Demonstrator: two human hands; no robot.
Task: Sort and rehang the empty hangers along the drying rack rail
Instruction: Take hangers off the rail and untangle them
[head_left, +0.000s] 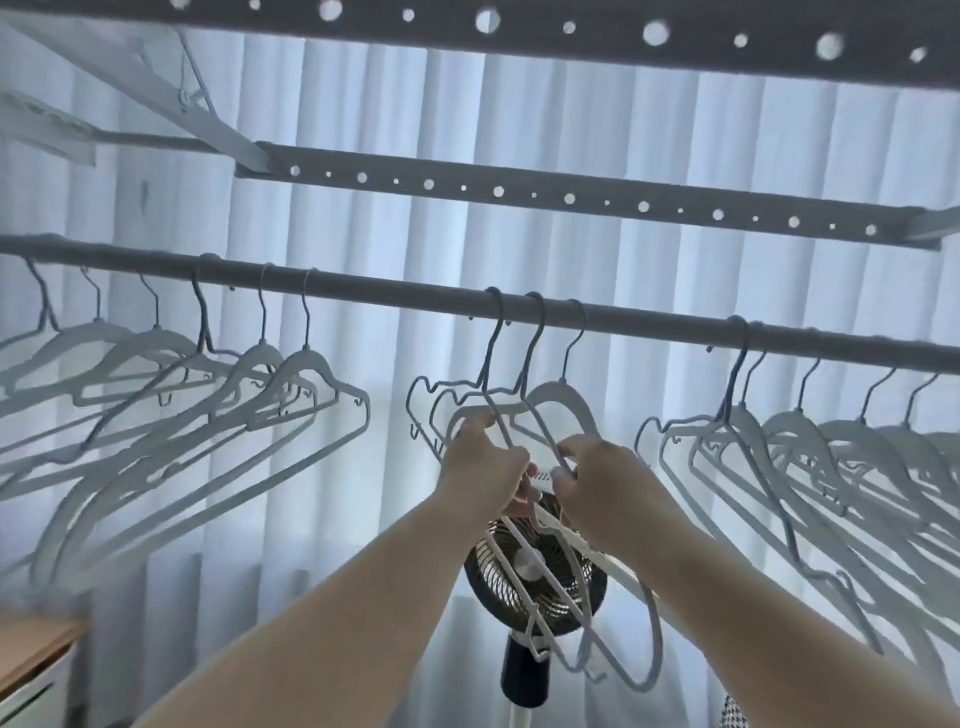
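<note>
A pale pleated curtain fills the background, and two flat bars full of holes cross overhead. Lower down, a dark fan on a stand sits straight behind the work, and a wooden table corner shows at bottom left. The round rail runs across the view, dipping toward the right. The left hangers hang tilted on one stretch of it and the right hangers crowd the other. Between them, three hangers hang by their hooks with bare rail on either side. Both hands are raised to these three, just below the rail. The left hand has its fingers curled round a hanger's shoulder. The right hand, close beside it, pinches a thin hanger arm between thumb and fingers. The lower ends of the three dangle below the wrists, across the fan.
</note>
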